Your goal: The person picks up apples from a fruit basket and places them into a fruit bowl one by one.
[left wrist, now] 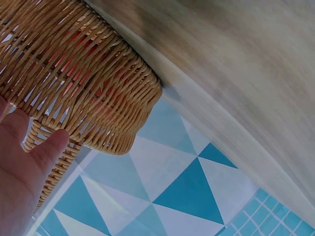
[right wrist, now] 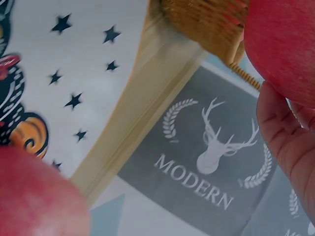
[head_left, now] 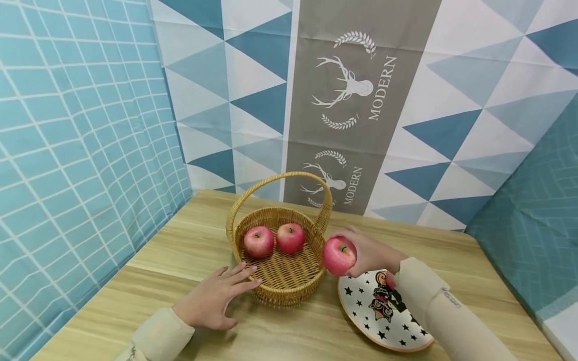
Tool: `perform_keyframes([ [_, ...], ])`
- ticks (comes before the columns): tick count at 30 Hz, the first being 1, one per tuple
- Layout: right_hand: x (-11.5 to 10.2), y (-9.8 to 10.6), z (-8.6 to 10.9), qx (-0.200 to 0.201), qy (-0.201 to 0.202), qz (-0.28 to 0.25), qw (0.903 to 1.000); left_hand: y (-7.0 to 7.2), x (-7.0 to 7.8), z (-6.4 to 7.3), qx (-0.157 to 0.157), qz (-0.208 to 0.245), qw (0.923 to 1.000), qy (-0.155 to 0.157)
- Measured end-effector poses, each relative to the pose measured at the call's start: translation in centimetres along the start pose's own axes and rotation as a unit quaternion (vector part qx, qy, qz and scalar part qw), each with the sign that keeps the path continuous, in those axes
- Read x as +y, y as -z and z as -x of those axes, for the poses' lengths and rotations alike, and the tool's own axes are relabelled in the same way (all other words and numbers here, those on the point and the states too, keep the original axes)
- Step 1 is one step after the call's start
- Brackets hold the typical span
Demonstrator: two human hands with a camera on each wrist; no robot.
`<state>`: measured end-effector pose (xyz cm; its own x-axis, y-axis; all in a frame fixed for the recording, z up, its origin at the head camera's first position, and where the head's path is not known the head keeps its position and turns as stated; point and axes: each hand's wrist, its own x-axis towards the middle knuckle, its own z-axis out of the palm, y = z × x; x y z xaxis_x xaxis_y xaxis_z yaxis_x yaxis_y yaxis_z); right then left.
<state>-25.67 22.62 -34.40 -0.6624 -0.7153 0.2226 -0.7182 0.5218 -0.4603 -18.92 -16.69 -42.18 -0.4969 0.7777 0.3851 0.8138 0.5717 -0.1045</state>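
My right hand grips a pinkish-red apple just off the right side of a wicker basket. Inside the basket, toward its back, sit two more apples, one at left and one beside it. The left hand has its fingers spread, fingertips right at the basket's front-left rim. In the left wrist view those fingers lie against the woven wall. A white plate with black stars lies below the right forearm. Another apple is over the plate, mostly hidden by the sleeve in the head view.
A tall arched handle rises over the basket. The wooden table ends at a patterned cloth backdrop. Blue tiled cloth hangs on the left, and a teal cloth stands at the right.
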Motion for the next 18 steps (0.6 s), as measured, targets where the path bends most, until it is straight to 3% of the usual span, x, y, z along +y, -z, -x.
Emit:
perform_keyframes([
  [7, 1.4, 0.3, 2.1, 0.007, -0.039, 0.019, 0.999, -0.1, 0.1, 0.2, 0.003, -0.002, 1.0, -0.002],
  [18, 2.3, 0.8, 4.1, 0.017, -0.125, -0.029, 0.9917, -0.3, -0.1, 0.4, 0.021, 0.006, 0.9998, -0.002],
])
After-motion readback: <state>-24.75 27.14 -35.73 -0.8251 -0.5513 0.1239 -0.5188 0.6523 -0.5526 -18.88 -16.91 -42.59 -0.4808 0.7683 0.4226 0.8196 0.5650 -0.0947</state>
